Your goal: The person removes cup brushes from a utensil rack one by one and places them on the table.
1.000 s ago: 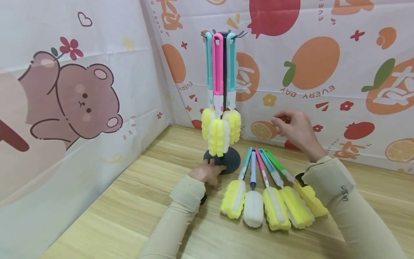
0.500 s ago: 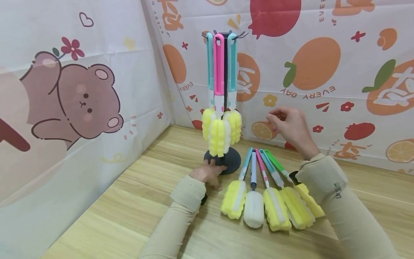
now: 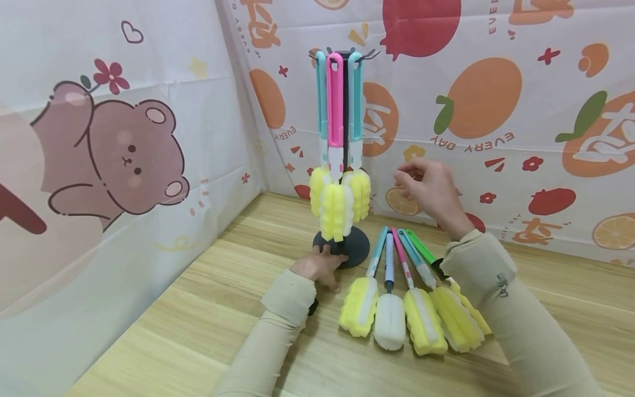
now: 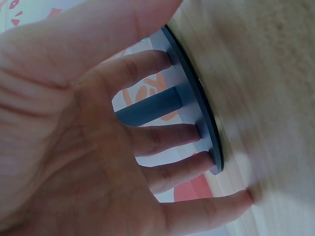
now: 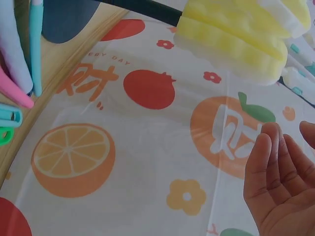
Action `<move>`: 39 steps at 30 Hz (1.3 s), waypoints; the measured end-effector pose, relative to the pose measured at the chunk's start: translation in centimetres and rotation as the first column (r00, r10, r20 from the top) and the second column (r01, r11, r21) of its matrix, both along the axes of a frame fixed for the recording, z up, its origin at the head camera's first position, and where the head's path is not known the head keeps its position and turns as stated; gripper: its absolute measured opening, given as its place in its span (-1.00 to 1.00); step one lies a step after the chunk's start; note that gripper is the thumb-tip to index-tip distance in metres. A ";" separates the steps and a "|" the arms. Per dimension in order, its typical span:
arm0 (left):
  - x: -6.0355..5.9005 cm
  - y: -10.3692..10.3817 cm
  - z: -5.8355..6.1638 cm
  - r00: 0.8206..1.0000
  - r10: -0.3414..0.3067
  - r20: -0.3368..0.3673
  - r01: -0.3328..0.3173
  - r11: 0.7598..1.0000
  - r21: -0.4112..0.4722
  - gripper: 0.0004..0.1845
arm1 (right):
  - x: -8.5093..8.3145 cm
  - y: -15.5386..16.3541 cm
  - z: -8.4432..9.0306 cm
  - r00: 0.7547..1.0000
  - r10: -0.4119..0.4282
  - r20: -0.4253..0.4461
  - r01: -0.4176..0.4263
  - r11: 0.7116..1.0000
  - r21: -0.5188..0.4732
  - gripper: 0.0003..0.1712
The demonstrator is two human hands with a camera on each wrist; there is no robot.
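While the left hand [image 3: 317,266] rests with straight, spread fingers [image 4: 167,137] on the dark round base [image 3: 353,248] of the stand [image 3: 344,94], its fingertips pressing the base's edge on the wooden table [image 3: 198,309], the right hand [image 3: 431,187] hangs in the air just right of the hanging brushes [image 3: 337,193], holding nothing, its fingers [image 5: 270,162] loosely bent and close together. Three brushes hang from hooks at the top of the stand, a pink handle [image 3: 335,105] between two teal ones, their yellow sponge heads clustered above the base. Five more brushes [image 3: 407,298] lie fanned side by side on the table, just right of the left hand and under the right forearm [image 3: 501,298].
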State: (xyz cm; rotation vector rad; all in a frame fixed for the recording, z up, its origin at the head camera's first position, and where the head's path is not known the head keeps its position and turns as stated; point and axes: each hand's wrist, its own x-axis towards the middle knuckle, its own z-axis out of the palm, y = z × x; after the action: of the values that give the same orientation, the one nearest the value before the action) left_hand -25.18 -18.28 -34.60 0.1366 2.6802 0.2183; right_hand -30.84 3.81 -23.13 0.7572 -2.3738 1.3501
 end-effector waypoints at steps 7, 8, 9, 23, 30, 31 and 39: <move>-0.1 0.0 0.0 1.000 -0.003 0.001 0.003 1.000 -0.004 -0.14 | 0.0 -0.6 0.0 1.000 0.016 0.004 -0.016 1.000 0.003 -0.79; -0.1 0.0 0.1 1.000 -0.003 0.003 0.003 1.000 -0.003 -0.14 | 0.0 -0.6 0.0 1.000 0.015 0.004 -0.015 1.000 0.003 -0.79; -0.1 -0.1 0.1 1.000 -0.001 0.004 0.001 1.000 -0.002 -0.14 | 0.0 -0.7 0.1 1.000 0.015 0.002 -0.015 1.000 0.004 -0.79; -0.1 -0.1 -0.2 1.000 0.000 0.000 0.000 1.000 0.008 -0.14 | -0.4 -2.4 -0.2 0.994 0.033 -0.101 -0.034 0.999 -0.009 -0.82; -0.1 -0.1 -0.3 1.000 -0.005 -0.001 0.005 1.000 0.004 -0.14 | -0.1 -3.2 0.0 0.991 0.029 -0.130 -0.027 1.000 0.014 -0.83; -0.1 -0.1 -0.2 1.000 -0.006 -0.001 0.006 1.000 0.004 -0.14 | -0.1 -3.3 -0.1 0.992 0.030 -0.124 -0.028 0.999 0.019 -0.83; -0.1 -0.1 0.0 1.000 -0.003 0.003 0.003 1.000 0.010 -0.14 | -0.1 -4.6 -0.5 0.997 0.042 -0.068 -0.042 0.999 0.001 -0.76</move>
State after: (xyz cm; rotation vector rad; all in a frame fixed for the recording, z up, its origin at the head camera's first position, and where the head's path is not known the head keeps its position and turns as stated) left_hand -25.27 -18.42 -34.64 0.1431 2.6759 0.2312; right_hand -30.97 -0.74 -23.59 0.8436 -2.3175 1.3194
